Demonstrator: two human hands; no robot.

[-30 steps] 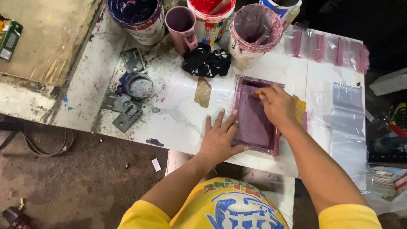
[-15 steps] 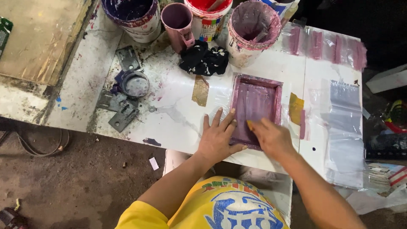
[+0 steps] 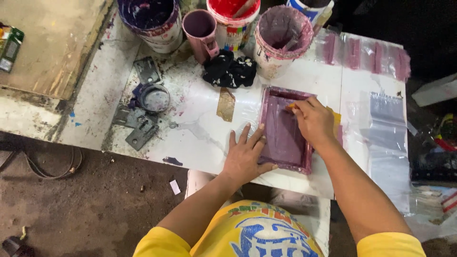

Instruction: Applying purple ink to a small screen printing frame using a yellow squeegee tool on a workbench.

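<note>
1. Keep left hand [image 3: 245,159] open and flat on frame [image 3: 284,129] lying on worktop [image 3: 200,138].
2. Drag yellow scraper [image 3: 291,107], gripped in right hand [image 3: 314,121], evenly and firmly.

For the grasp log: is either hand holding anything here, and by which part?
The right hand grips a small yellowish tool by its near end, inside the purple frame. The left hand presses flat on the frame's left edge, grasping nothing.

Hands on a purple printing frame

Left hand [image 3: 245,159] lies flat on the purple-stained screen frame [image 3: 282,135]'s near-left edge; right hand [image 3: 313,121] presses a yellow-tipped tool inside it.
</note>
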